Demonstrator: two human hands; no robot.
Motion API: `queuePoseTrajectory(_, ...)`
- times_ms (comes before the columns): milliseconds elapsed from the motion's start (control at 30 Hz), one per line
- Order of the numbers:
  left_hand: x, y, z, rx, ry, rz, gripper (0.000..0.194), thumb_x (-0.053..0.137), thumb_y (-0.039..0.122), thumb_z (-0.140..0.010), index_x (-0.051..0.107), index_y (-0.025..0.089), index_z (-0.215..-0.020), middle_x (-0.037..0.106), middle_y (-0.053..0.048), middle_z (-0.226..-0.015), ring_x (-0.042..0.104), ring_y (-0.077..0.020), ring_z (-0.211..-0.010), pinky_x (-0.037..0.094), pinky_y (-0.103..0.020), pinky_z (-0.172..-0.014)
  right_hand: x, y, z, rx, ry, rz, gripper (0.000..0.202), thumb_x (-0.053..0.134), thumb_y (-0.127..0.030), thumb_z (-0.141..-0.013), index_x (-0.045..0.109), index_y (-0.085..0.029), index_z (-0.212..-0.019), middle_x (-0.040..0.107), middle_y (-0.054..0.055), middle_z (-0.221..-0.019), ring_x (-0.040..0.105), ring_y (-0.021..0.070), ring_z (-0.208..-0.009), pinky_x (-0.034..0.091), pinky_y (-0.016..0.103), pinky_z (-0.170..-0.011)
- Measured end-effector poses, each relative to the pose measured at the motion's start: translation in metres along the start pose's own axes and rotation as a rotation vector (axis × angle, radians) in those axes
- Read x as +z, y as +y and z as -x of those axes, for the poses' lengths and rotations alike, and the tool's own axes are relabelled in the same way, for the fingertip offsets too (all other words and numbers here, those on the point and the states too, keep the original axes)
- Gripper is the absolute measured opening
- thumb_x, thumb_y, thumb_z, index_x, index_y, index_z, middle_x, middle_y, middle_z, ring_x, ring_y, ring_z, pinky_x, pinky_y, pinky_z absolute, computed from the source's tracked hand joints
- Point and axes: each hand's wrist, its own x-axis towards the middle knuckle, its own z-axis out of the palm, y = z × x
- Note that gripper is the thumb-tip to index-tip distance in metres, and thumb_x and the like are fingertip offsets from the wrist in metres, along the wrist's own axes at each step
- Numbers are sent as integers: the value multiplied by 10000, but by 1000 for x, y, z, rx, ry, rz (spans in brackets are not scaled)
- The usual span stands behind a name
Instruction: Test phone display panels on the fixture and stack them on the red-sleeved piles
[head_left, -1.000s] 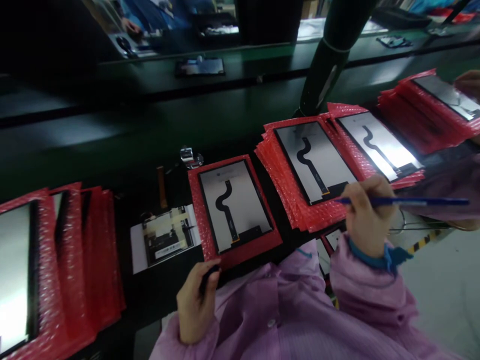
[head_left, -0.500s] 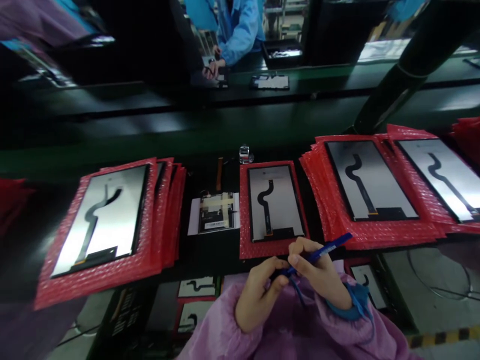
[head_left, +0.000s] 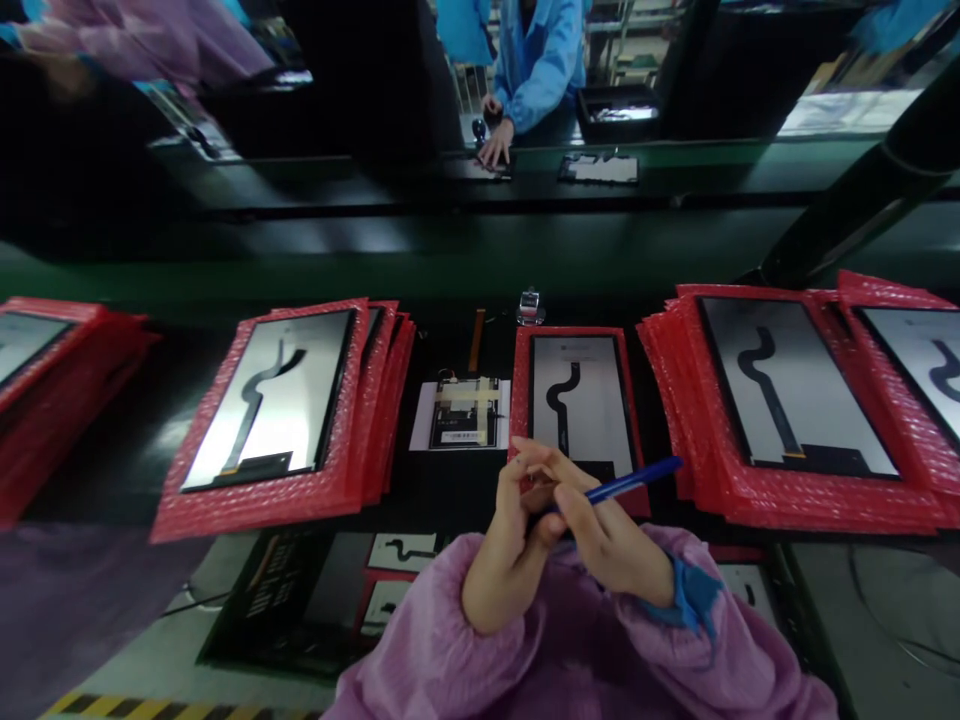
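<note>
Hands, pen and display panel at a dark workbench, described from near to far. Nearest, below the bench edge and left of the hands, lower panels (head_left: 403, 552) bearing dark strips are partly visible. Above them, the left hand (head_left: 506, 550) and right hand (head_left: 619, 540) meet in front of the body. The right thumb and fingers are clamped on a blue pen (head_left: 637, 480), whose long axis slants from the left hand, at its near left end, to a free tip on the far right. The left fingers are curled around that near end; whether they grip it or merely surround it cannot be told.

Just beyond the fingers lies the central display panel (head_left: 592, 405), flat on a red bubble-wrap sleeve (head_left: 523, 385), its long axis running near to far and thus crossing that of the pen. The left fingertips overlap its near left part in this view and appear the nearer to it; contact cannot be judged. Left of the panel, a board with tape strips (head_left: 465, 412) rests on a white sheet (head_left: 421, 420). Wrapped stacks flank these: a left stack (head_left: 360, 440) and a right stack (head_left: 739, 500). Farther off lie an orange strip (head_left: 477, 340) and a shiny metallic object (head_left: 529, 308). Farthest, across the bench, a co-worker's hand (head_left: 496, 145) rests on a dark device, left of another flat device (head_left: 600, 168).
</note>
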Motion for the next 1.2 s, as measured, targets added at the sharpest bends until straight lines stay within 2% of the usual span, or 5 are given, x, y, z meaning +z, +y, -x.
queuePoseTrajectory(233,-40,10,-71,248,-35,-541,568,540,574,-979,465,212,-1410,662,-147,-1220,680,-242,-1002,563,-406,-920,-45,-4,-62,35,198,215,245,423,-293,-961,646,-198,-927,662,46,-884,635,181,-826,527,325,-795)
queuePoseTrajectory(433,-101,2,-158,116,324,-1302,402,487,453,-1009,575,142,-1248,648,-191,-1196,604,-347,-1139,504,-518,-970,-98,15,-73,592,504,1070,286,450,-189,-942,583,-102,-1179,690,192,-999,670,321,-930,514,418,-779)
queuePoseTrajectory(533,-114,-10,-179,-59,324,-1454,425,613,373,-932,550,109,-1259,637,-241,-1230,574,-420,-1172,494,-559,-938,-99,31,-70,501,534,1297,382,475,-234,-953,553,-17,-1257,643,309,-1147,606,420,-1112,539,486,-798)
queuePoseTrajectory(800,-135,-38,-192,69,411,-845,561,595,45,-704,476,187,-1234,616,-4,-825,644,-212,-854,523,-371,-817,-74,66,-82,90,7,1080,905,656,-507,-910,273,-38,-1582,321,274,-1628,255,400,-1549,279,588,-1242)
queuePoseTrajectory(1200,-123,-20,-186,350,412,-496,401,514,598,-995,639,231,-896,663,13,-713,583,-121,-614,454,-294,-572,-57,62,-73,67,113,832,728,705,-292,-907,371,-205,-1547,564,160,-1402,446,365,-1402,378,607,-1172)
